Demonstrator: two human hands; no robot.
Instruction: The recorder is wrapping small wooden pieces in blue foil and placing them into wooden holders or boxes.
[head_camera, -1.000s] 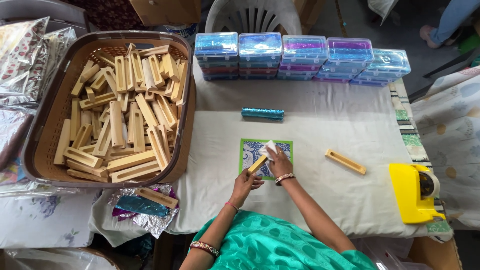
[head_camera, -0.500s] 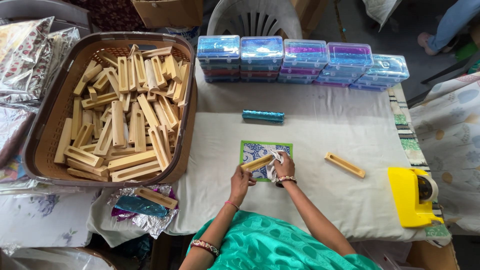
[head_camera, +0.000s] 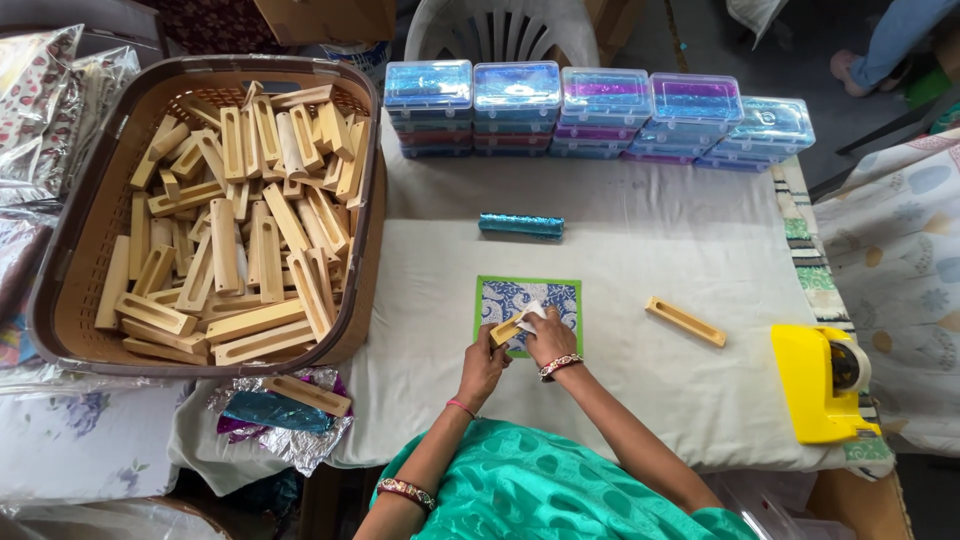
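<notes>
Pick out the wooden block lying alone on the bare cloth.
The wooden block right of the patterned sheet; the rest are in the basket, on foil, or in hand.

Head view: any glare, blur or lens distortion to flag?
Head view: even, soft light with faint shadows; glare only on the clear plastic boxes and foil; table edges bow from the wide lens; both hands, left hand and right hand, look sharp on the wooden piece.

Both forearms reached forward from the body, converging ahead of the chest. Left hand (head_camera: 483, 368) lay knuckles up, fingers curled in a closed grip at its near end. Right hand (head_camera: 548, 338) sat just beside it, slightly farther out, fingers bent down and pinching. Bangles on both wrists; the two grips nearly touched.
</notes>
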